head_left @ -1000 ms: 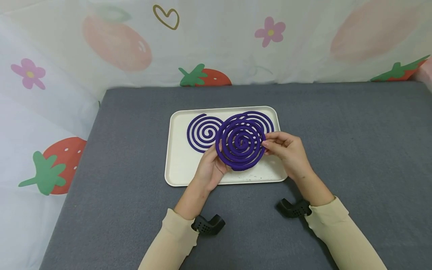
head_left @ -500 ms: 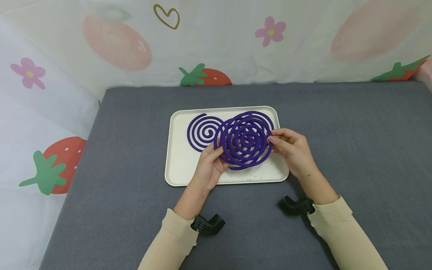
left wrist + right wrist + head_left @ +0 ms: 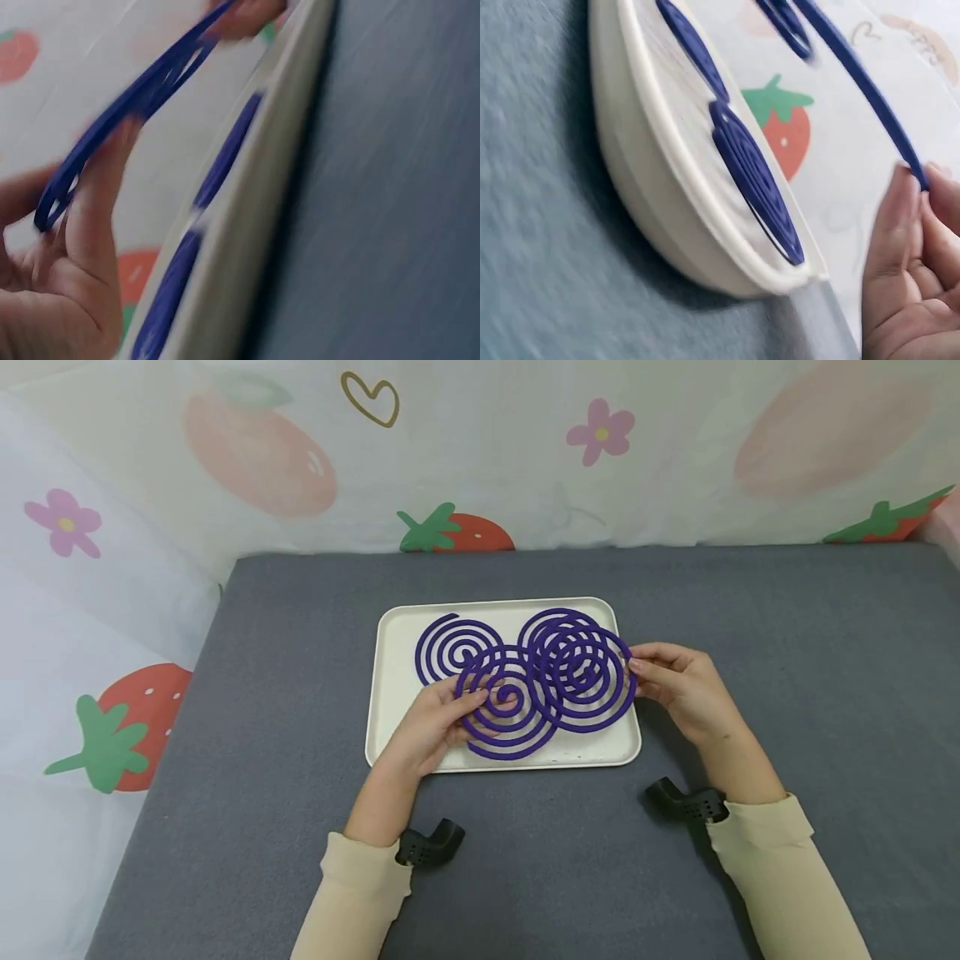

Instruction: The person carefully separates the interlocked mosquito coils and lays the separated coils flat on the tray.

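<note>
My left hand (image 3: 431, 718) pinches the left side of a purple mosquito coil (image 3: 124, 109), thumb on top and fingers beneath. My right hand (image 3: 682, 689) grips the right rim of a second mosquito coil (image 3: 862, 79) between thumb and fingertips. Both held coils are raised over a white tray (image 3: 390, 727), side by side with their edges overlapping in the head view. Inside the tray lie two more coils: a left one (image 3: 467, 655), partly covered by the left hand and its coil, and a right one (image 3: 754, 176), partly behind the right hand's coil.
The tray stands on a grey cloth-covered table (image 3: 300, 693). Behind and to the left hangs a white curtain (image 3: 487, 443) printed with strawberries and flowers. Black wrist cameras sit at both cuffs, the left one (image 3: 432, 843) and the right one (image 3: 686, 802).
The two held coils, stacked together a second ago, have come apart sideways. My right hand has moved right with one coil; my left hand has shifted left and slightly nearer with the other.
</note>
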`<state>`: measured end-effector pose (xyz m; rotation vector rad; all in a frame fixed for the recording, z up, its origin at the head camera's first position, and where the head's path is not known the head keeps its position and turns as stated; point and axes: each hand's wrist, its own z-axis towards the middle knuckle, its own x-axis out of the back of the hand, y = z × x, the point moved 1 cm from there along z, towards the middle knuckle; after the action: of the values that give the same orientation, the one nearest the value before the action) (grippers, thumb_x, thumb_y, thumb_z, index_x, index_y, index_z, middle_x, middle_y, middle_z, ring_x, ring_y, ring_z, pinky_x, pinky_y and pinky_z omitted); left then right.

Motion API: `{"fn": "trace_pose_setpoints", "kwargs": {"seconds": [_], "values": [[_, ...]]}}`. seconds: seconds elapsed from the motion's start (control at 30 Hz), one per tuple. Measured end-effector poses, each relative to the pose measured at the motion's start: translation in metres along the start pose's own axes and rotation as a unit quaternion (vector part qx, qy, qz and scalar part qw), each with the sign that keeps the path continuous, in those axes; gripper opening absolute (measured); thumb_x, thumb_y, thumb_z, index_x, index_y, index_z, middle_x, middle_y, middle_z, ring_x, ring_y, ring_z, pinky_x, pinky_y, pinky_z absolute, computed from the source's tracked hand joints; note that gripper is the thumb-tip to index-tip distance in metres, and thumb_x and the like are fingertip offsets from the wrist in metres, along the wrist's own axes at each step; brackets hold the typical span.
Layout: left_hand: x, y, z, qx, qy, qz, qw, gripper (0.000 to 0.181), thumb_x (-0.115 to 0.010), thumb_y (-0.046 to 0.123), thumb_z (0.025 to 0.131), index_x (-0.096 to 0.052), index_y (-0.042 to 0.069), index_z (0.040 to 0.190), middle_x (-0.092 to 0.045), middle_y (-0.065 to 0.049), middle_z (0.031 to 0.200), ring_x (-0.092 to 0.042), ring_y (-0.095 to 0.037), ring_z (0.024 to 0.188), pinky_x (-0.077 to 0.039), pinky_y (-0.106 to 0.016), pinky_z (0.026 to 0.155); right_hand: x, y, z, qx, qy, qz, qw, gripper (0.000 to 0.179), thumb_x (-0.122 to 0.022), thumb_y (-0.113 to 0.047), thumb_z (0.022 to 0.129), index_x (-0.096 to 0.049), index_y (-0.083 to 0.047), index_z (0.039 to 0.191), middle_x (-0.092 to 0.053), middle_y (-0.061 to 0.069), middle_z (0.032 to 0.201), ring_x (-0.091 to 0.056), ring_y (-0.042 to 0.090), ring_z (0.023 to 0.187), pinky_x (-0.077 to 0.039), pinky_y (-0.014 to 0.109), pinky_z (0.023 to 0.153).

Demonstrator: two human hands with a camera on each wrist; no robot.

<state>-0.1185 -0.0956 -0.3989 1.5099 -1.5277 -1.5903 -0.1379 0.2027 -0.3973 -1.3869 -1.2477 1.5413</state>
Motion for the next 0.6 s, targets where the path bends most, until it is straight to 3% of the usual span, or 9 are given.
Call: {"fn": "trace_pose_setpoints", "kwargs": {"seconds": [0.17,0.4,0.5,0.6], "values": [[0.034,0.02,-0.015,0.023,0.002,0.111,0.9935,0.038,-0.047,0.005,0.098,-0.041,-0.014,0.13,-0.068,-0.003,0.086,-0.067,-0.012,0.068,-0.055,-0.023,0.059,0.007,-0.001,-0.001,-0.043,-0.046,-0.052,0.9966,0.023,-0.056,0.006,0.091,-0.072,-0.01,0.089,-0.069,0.001,0.082,-0.061,0.009,0.068,-0.053,0.022,0.061],[0.06,0.023,-0.023,0.055,0.002,0.187,0.9807,0.037,-0.048,0.004,0.097,-0.043,-0.014,0.129,-0.066,-0.008,0.094,-0.065,-0.01,0.074,-0.055,-0.022,0.064,0.009,0.0,-0.002,-0.075,-0.097,-0.157,0.98,0.024,-0.059,0.005,0.089,-0.073,-0.015,0.088,-0.068,-0.003,0.079,-0.059,0.006,0.067,-0.053,0.022,0.059],[0.062,0.021,-0.022,0.059,0.016,0.24,0.9688,0.035,-0.053,0.006,0.095,-0.049,-0.013,0.124,-0.066,-0.012,0.094,-0.064,-0.01,0.073,-0.054,-0.022,0.066,0.008,0.0,-0.002,-0.081,-0.106,-0.191,0.9726,0.016,-0.061,0.002,0.088,-0.072,-0.008,0.09,-0.068,-0.003,0.079,-0.059,0.007,0.067,-0.053,0.023,0.059],[0.06,0.021,-0.021,0.059,0.044,0.31,0.9477,0.034,-0.06,0.008,0.092,-0.053,-0.01,0.119,-0.066,-0.015,0.093,-0.062,-0.011,0.07,-0.052,-0.022,0.064,0.005,-0.001,-0.002,-0.089,-0.107,-0.216,0.9666,0.013,-0.062,-0.001,0.089,-0.068,0.006,0.099,-0.069,-0.003,0.08,-0.059,0.008,0.066,-0.054,0.024,0.06]]}}
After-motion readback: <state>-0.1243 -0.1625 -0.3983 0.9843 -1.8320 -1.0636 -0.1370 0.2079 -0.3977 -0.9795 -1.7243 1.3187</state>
